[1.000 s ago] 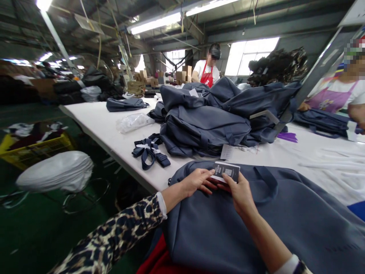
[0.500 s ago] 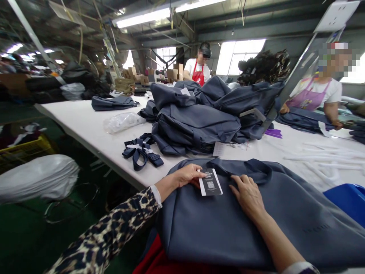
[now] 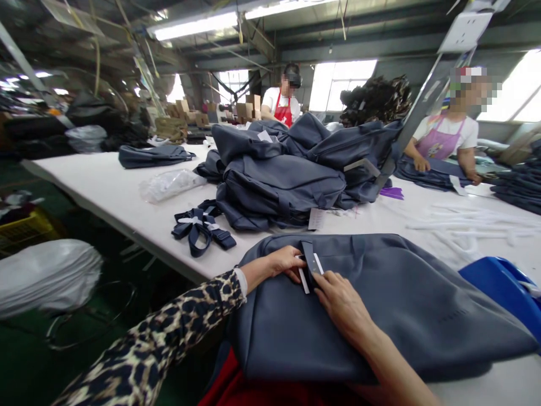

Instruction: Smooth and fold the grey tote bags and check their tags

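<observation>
A grey-blue bag lies flat across the near edge of the white table. A dark card tag with a white edge rests on the bag, partly under a dark strap of the bag. My left hand, its arm in a leopard-print sleeve, pinches the tag's left side. My right hand lies on the bag with its fingertips pressed on the strap over the tag.
A heap of grey-blue bags fills the table's middle, with loose straps and a clear plastic bag left of it. Two people work across the table. A blue bin sits at right; white sack on the floor at left.
The tag went from held up in both hands to lying on the bag, and now sits partly under the strap. My right hand moved left onto the strap.
</observation>
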Demonstrator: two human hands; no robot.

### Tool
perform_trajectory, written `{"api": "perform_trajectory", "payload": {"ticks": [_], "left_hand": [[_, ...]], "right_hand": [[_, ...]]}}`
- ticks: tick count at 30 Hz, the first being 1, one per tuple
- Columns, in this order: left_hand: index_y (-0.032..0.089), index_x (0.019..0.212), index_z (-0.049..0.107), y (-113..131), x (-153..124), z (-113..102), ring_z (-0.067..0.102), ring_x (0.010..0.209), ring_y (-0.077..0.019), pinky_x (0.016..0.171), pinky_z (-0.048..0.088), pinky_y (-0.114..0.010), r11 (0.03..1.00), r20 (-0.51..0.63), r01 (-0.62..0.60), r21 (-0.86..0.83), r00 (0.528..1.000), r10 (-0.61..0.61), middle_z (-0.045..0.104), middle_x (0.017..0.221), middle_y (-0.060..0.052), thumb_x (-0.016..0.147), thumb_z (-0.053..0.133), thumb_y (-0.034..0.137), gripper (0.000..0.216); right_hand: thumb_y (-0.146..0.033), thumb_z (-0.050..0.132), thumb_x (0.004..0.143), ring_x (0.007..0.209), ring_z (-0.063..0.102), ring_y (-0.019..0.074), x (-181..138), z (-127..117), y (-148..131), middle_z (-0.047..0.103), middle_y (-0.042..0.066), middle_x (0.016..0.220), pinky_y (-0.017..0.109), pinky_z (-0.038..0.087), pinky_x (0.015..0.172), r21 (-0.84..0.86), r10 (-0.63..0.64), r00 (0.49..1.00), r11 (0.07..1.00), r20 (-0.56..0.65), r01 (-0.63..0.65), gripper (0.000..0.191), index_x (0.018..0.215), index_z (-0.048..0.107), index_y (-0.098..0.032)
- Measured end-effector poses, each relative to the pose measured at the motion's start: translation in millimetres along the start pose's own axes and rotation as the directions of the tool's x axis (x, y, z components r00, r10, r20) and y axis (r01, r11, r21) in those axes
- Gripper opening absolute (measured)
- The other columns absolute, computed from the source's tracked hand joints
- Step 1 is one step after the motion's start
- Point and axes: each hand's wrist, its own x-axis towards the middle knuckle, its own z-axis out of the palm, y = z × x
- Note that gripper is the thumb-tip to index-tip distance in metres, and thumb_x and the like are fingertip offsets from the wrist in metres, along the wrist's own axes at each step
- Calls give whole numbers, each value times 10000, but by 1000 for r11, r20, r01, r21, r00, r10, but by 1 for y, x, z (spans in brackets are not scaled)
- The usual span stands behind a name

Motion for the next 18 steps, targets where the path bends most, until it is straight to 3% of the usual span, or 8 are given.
{"api": "perform_trajectory", "payload": {"ticks": [4,6,9,10,12,13,15,18], "left_hand": [[117,969,618,4,-10,3,706,645,-224,587,605,-339,989,-64,-30,145,997,40,691,715,-66,793,690,276,248],[132,1096,579,9,-21,5,720,807,-271,726,614,-441,971,-152,-74,227,982,110,703,844,-91,815,654,226,305],[196,1274,505,16,-40,11,573,1227,-290,1072,449,-512,846,-272,-244,474,873,404,620,1232,-125,836,634,175,457],[215,1302,504,17,-44,15,496,1315,-277,1141,373,-498,743,-237,-309,594,815,528,567,1331,-119,849,624,167,472],[225,1335,520,14,-49,22,414,1387,-261,1188,305,-467,489,-20,-423,763,740,672,500,1438,-112,887,597,182,456],[225,1354,520,10,-49,26,400,1399,-260,1189,304,-460,393,112,-472,789,740,664,488,1460,-113,906,590,207,454],[227,1411,482,-1,-44,32,350,1435,-267,1187,302,-459,322,304,-534,782,778,550,459,1497,-116,927,590,266,497],[239,1505,360,-20,-34,35,219,1490,-297,1195,265,-499,262,374,-506,821,826,422,359,1565,-120,943,581,370,618]], "right_hand": [[-185,546,928,1005,572,248,-16,14,-3,584,109,1181,378,508,873,20,54,998,998,24,-54,401,1328,546,-213],[-195,571,921,1019,562,254,-17,12,-2,578,111,1181,394,514,899,6,53,997,999,54,-54,411,1331,546,-209],[-205,598,914,1013,557,248,-15,5,-5,578,101,1176,398,518,917,-17,44,995,999,91,-42,396,1308,565,-216],[-208,604,911,1011,555,247,-13,4,-7,579,99,1181,400,519,918,-24,44,995,999,93,-42,387,1297,572,-216],[-208,611,907,1016,555,250,-10,3,-9,582,100,1187,408,522,915,-32,54,994,998,91,-51,356,1263,591,-209],[-206,610,907,1019,557,256,-9,2,-10,587,105,1187,416,524,911,-32,65,994,998,89,-62,337,1244,602,-200],[-203,612,904,1049,560,271,-13,-1,-11,598,115,1197,445,520,924,-5,80,995,997,61,-80,318,1221,616,-191],[-193,589,912,1206,507,293,-40,-10,-15,557,120,1323,496,464,1020,143,104,985,986,-136,-84,386,1297,580,-223]]}}
